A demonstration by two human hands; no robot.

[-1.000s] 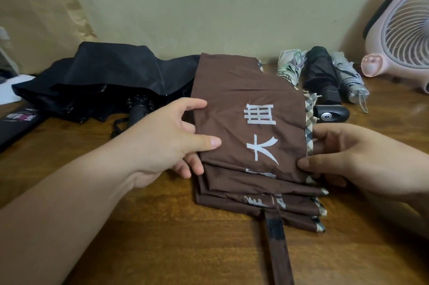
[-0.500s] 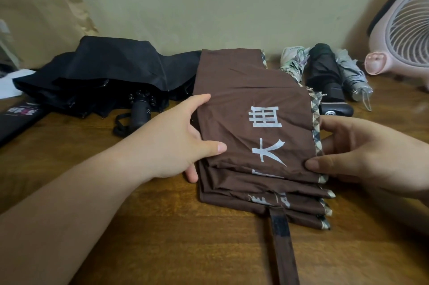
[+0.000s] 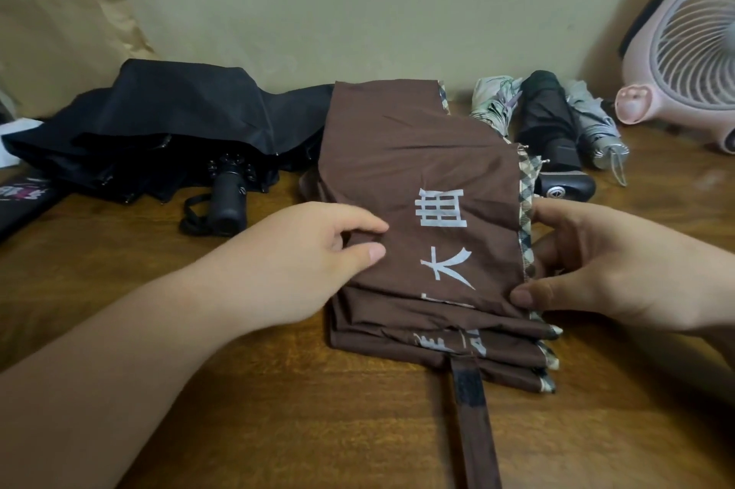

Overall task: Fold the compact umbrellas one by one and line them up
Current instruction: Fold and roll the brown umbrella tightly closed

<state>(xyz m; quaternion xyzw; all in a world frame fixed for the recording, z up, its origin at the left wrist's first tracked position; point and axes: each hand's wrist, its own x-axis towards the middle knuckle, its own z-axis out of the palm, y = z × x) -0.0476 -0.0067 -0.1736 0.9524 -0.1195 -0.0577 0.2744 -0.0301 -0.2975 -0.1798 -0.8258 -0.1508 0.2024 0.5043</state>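
black umbrella (image 3: 167, 130) unfolded left, pink fan (image 3: 684, 51) right

A wooden table (image 3: 278, 429) is carrying everything; a brown umbrella (image 3: 417, 178) is lying flat at its centre, its strap (image 3: 475, 429) trailing toward 6 o'clock; a loose black umbrella (image 3: 179, 114) is sprawling at 10 o'clock; three folded umbrellas (image 3: 551, 122) are lying side by side at 1 o'clock; a pink fan (image 3: 684, 51) is standing at 2 o'clock.
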